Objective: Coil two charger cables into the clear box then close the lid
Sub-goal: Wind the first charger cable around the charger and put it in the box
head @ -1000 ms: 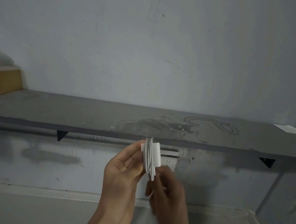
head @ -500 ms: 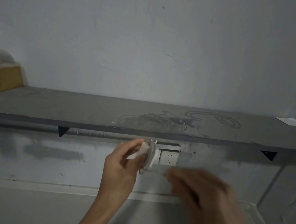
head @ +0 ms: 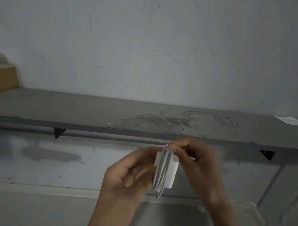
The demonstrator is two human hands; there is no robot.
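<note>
I am gripping the white charger cable (head: 162,173), wound around its white adapter (head: 170,175), in my left hand (head: 130,174) below the shelf (head: 66,111), while my right hand (head: 200,166) is pinching the top loops, which I judge should be laid snug and flat to avoid slipping.

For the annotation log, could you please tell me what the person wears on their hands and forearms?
Nothing that shows: the left hand and right hand are bare, without gloves, rings or a watch, and no sleeves are in view.
</note>
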